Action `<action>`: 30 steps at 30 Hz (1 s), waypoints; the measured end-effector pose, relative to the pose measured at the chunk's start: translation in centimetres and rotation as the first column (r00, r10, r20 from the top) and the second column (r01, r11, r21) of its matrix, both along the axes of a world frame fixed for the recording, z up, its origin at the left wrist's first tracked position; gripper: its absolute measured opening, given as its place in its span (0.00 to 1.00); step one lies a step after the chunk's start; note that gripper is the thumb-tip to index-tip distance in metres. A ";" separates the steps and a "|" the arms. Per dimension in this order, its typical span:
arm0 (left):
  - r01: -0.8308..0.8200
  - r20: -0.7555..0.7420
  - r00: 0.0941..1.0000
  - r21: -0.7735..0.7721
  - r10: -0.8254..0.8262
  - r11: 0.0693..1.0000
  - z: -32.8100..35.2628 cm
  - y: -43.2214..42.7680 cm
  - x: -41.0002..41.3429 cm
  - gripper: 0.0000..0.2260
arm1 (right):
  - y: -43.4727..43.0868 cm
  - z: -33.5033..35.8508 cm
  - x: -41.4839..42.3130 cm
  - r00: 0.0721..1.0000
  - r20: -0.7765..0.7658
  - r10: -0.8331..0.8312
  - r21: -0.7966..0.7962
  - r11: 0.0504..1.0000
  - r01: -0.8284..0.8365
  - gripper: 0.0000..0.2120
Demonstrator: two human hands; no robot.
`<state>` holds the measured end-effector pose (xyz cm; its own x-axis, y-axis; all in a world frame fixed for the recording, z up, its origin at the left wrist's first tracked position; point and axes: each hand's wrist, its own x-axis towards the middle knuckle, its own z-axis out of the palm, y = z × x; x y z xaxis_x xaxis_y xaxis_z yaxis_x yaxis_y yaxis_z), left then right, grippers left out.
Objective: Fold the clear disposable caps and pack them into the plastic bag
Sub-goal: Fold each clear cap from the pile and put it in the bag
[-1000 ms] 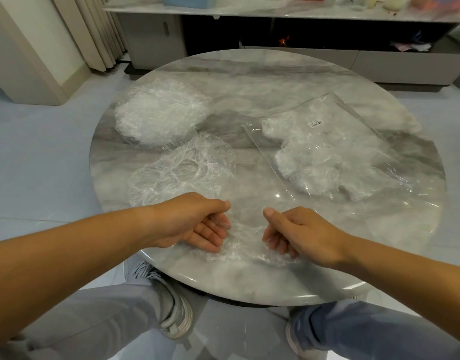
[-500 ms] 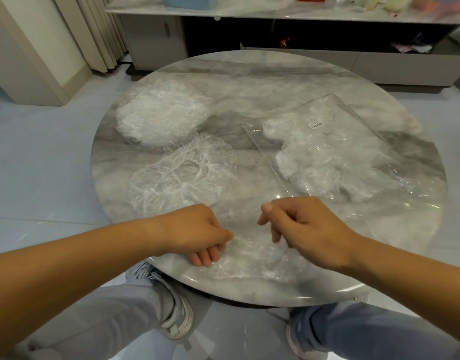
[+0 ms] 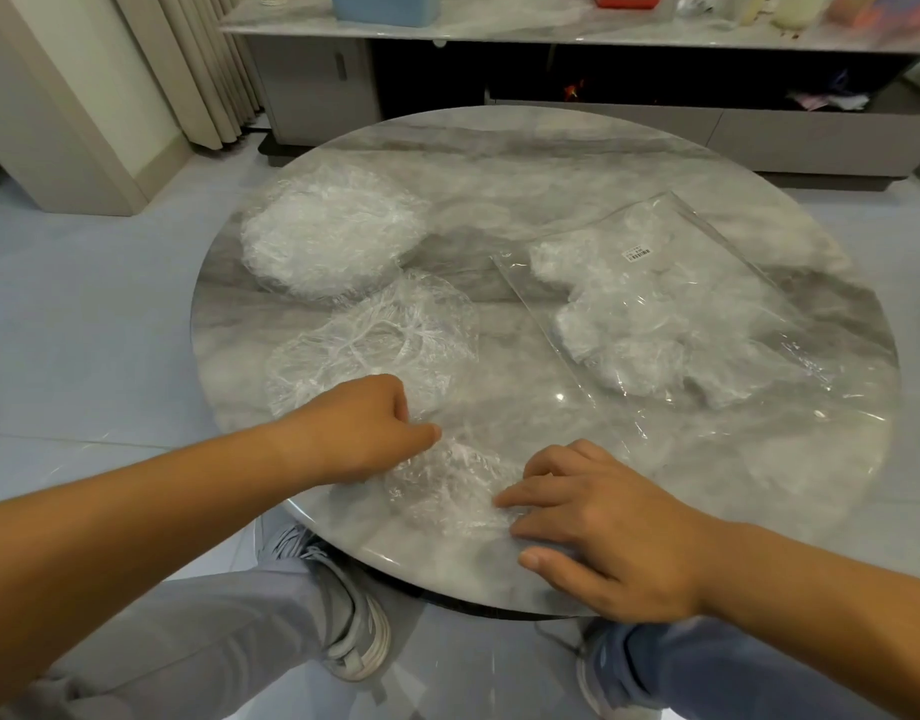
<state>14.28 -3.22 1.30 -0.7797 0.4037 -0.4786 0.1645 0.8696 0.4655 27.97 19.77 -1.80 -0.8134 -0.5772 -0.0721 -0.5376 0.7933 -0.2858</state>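
Observation:
A crumpled clear cap lies folded near the front edge of the round marble table. My left hand is curled at the cap's left edge, thumb pointing right, and pinches the film. My right hand lies flat, its straight fingers pressing on the cap's right side. Another clear cap is spread out just beyond my left hand. A pile of caps sits at the back left. The clear plastic bag lies on the right with several folded caps inside.
The bag's open edge faces the table's middle, and a small barcode label sits on its top. A low cabinet stands behind the table. My knees and shoes are under the front edge.
My right hand has dropped from a raised, curled pose and flattened onto the cap. My left hand has shifted slightly up and left along the cap's edge.

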 end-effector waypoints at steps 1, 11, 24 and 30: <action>0.016 -0.018 1.000 -0.048 -0.017 0.999 0.2 -0.1 0.1 0.19 | 0.0 0.0 -0.1 1.000 -0.004 -0.001 -0.009 1.000 0.001 0.23; -0.244 0.272 0.941 0.133 0.201 0.961 -1.3 0.6 0.8 0.15 | 0.1 -0.1 -0.5 0.948 0.251 -0.193 -0.297 0.918 0.265 0.21; -0.476 0.655 0.748 0.420 0.104 0.773 -0.5 1.9 1.7 0.09 | -0.6 -0.8 -0.2 0.999 0.015 -0.038 0.005 0.999 0.038 0.22; -0.450 0.685 0.726 0.403 0.063 0.797 -0.8 2.6 2.0 0.19 | -0.5 -0.9 -0.2 0.999 0.022 -0.025 0.041 0.999 0.024 0.25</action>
<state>16.32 -0.63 0.48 -0.4982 0.5599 -0.6620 -0.5143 0.4239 0.7455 27.76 19.25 -2.68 -0.8254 -0.5529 -0.1137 -0.5113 0.8177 -0.2644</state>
